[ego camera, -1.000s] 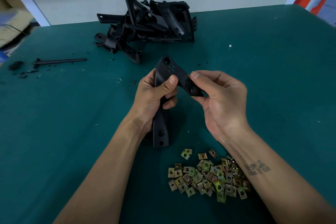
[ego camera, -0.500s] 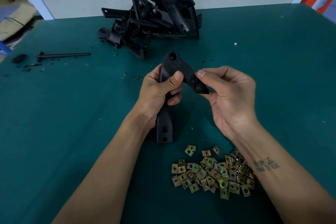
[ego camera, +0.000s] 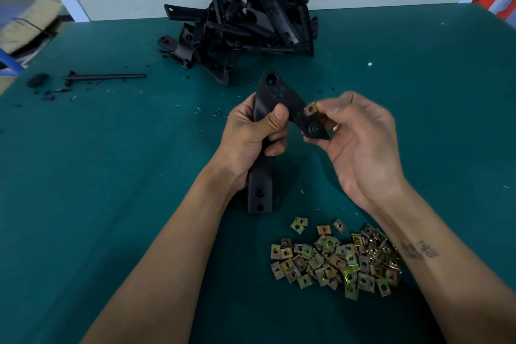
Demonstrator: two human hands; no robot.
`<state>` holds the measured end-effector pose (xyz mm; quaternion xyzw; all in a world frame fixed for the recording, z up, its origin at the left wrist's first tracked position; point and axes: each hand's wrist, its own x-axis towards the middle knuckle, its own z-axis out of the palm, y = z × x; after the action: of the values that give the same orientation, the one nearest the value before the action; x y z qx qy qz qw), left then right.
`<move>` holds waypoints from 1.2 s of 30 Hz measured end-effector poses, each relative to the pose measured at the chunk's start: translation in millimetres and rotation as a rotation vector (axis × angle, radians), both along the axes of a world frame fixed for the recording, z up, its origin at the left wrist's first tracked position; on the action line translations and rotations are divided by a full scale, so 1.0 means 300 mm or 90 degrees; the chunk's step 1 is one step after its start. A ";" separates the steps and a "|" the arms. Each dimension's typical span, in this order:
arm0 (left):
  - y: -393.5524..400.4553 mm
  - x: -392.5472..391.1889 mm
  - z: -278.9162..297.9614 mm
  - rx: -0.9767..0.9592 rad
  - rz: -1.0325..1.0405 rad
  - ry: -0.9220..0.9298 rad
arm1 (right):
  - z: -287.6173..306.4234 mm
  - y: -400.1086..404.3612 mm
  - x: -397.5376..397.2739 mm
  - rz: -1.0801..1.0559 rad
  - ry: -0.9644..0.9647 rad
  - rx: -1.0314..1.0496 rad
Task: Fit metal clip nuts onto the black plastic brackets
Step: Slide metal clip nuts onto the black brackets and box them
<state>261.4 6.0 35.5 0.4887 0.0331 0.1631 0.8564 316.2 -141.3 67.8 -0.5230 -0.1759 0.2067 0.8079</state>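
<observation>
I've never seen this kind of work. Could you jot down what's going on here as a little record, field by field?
Job: fitting metal clip nuts onto black plastic brackets
Left hand: grips the bracket in hand
Right hand: pinches one clip nut at the bracket's edge
Spare nuts: loose pile of clip nuts near the right forearm
Spare brackets: pile of brackets at the far side
Surface: green table
Also there: black rod, far left

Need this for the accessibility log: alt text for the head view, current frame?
A person's left hand grips a black plastic bracket while the right hand pinches a metal clip nut at the bracket's edge, above a green table. A pile of loose clip nuts lies near the right forearm; a heap of brackets sits at the far edge.
</observation>
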 end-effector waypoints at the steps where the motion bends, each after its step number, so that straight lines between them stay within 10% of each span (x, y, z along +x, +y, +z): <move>1: 0.000 -0.001 0.000 -0.002 -0.005 0.002 | -0.001 0.000 0.000 0.002 -0.004 0.000; 20: 0.017 -0.007 -0.025 -0.011 -0.001 -0.033 | -0.014 -0.017 0.018 0.096 -0.017 -0.033; 25: 0.031 -0.003 -0.021 -0.004 0.027 0.007 | -0.046 -0.047 0.044 -0.175 -0.631 -0.398; 30: 0.021 -0.006 -0.012 -0.008 0.006 0.026 | -0.008 -0.082 0.015 0.353 -0.580 -0.679; 36: 0.000 -0.013 -0.006 0.048 -0.039 0.044 | 0.022 -0.086 -0.016 0.472 -0.593 -0.747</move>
<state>257.5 6.1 33.6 0.5271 0.0417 0.1208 0.8402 311.5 -167.2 74.3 -0.7990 -0.5163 0.2798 0.1291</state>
